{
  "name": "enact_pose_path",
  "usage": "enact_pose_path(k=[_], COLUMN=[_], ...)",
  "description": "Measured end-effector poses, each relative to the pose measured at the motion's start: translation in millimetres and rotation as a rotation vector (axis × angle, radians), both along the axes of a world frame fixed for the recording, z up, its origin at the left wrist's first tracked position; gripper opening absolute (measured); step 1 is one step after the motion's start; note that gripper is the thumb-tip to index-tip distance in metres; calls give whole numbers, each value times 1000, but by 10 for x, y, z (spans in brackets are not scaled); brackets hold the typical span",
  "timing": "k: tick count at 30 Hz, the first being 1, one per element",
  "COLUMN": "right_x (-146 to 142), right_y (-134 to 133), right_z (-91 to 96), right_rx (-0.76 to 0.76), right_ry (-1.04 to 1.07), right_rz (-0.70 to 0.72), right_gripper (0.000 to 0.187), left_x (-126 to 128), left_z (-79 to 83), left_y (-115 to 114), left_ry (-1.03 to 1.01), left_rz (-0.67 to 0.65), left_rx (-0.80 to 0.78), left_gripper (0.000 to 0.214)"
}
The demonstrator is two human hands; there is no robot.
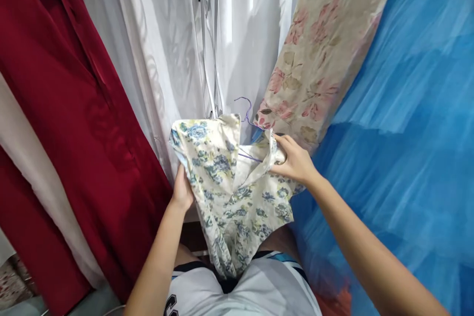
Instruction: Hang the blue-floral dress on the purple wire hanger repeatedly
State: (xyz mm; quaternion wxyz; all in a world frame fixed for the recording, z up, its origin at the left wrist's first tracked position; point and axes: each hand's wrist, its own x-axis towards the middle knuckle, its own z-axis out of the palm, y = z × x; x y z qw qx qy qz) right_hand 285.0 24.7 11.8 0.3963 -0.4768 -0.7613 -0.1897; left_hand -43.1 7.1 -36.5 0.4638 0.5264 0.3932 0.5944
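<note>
White shorts (215, 284) with dark and blue edging cover the person's lap, below both hands, and a dark letter or number shows on the leg under the left hand. Between the hands is a floral top (215, 165), cream with blue flowers and grey-green leaves, its lower part hanging down to the shorts. The left hand (183, 188) grips one side edge of the top, thumb on the near face, the other fingers mostly hidden behind the cloth. The right hand (292, 158) is closed on the opposite side of the neckline, pinching the edge between thumb and fingers.

Just beside the right hand, toward the left one, a thin purple hanger (248, 108) sits inside the top; its hook rises clear of the neckline above the hands, and part of its bar crosses the open neck.

Beyond both hands hangs white cloth (255, 24), with narrow shiny strips (207, 44) running down in front of it to the top's upper edge. To the left of the left hand hangs a long deep red garment (96, 128), with a pale cloth (44, 192) among its folds. Above the right hand hangs a beige cloth (311, 69) with pink flowers, and to that hand's right spreads a layered, gauzy blue skirt (400, 143).
</note>
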Motion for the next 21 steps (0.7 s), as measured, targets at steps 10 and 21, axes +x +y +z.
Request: enact_pose_path(k=[10, 21], right_x=[-256, -809], right_y=[-17, -608], right_z=[244, -757], right_rx=[-65, 118], right_ry=[-184, 883], right_rz=[214, 304], right_gripper=[99, 17], left_x=[107, 289], left_z=[-1147, -1435], left_y=[-544, -998], left_ry=[-178, -119], left_rz=[276, 385], left_rx=[-138, -164], left_gripper=[49, 40])
